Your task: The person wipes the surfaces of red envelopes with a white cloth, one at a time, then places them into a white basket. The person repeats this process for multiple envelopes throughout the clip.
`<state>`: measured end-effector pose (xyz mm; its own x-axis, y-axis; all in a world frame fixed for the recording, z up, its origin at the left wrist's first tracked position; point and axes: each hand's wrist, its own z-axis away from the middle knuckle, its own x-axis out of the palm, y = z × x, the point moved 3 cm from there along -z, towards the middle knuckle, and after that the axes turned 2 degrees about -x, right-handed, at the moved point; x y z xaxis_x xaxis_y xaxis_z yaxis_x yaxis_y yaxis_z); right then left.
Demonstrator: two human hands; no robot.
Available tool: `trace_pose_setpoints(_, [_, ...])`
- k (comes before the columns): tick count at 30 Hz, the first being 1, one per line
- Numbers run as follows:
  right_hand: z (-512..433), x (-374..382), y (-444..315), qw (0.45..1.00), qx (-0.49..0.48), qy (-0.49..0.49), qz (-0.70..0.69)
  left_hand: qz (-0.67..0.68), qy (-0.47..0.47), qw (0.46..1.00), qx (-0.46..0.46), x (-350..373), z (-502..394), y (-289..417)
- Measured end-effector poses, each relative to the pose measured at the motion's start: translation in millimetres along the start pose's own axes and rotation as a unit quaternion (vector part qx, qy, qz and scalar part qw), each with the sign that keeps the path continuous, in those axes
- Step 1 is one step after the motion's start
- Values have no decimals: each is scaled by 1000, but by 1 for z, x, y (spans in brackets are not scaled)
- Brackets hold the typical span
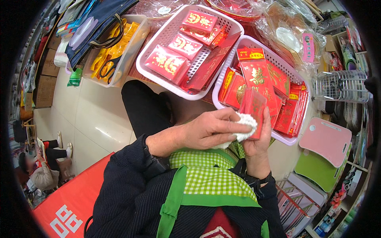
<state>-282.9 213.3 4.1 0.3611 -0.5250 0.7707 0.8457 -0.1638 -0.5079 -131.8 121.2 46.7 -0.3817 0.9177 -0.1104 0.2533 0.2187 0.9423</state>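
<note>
My left hand [212, 128] grips a crumpled white cloth [247, 126] and presses it against a clear-wrapped pack of red envelopes [255, 107]. The pack stands tilted in my right hand [258, 142], whose thumb lies along its right edge; the palm is partly hidden. Just beyond both hands is a lilac plastic basket [218, 99] full of red envelope packs [259, 76] with gold characters. Left of it, a second pale basket [175, 92] holds wrapped red boxes or packets [166, 64] with gold print and flat dark-red envelopes [208, 70].
A clear plastic bin [131, 59] contains yellow packets and black-handled scissors [110, 70]. Plastic-wrapped trays [285, 35] lie behind the baskets. Pink [326, 139] and green boards [315, 169] and a wire basket [342, 86] are at right. A person [44, 174] sits at far left.
</note>
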Motion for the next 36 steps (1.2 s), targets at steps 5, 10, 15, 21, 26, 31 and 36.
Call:
trace_pose_setpoints(5, [0, 10, 2, 995, 59, -84, -11, 47, -78, 996, 9, -5, 16, 1])
trace_pose_setpoints(10, [3, 21, 8, 989, 93, -102, -60, 44, -103, 994, -10, -21, 22, 8])
trace_pose_setpoints(15, [2, 25, 11, 963, 148, -156, -162, 99, -35, 992, -69, -56, 18, 20])
trace_pose_setpoints(21, [9, 32, 13, 965, 156, -157, -142, 62, 167, 981, -74, -53, -11, 15])
trace_pose_setpoints(26, [9, 30, 10, 981, 87, -132, -109, -337, 114, 935, 15, -20, -22, 5])
trace_pose_setpoints(31, [5, 27, 9, 980, 80, -148, -110, -398, 37, 913, 79, -9, -1, -3])
trace_pose_setpoints(36, [1, 24, 10, 992, 61, -94, -64, -310, -82, 946, 41, -4, 20, 1])
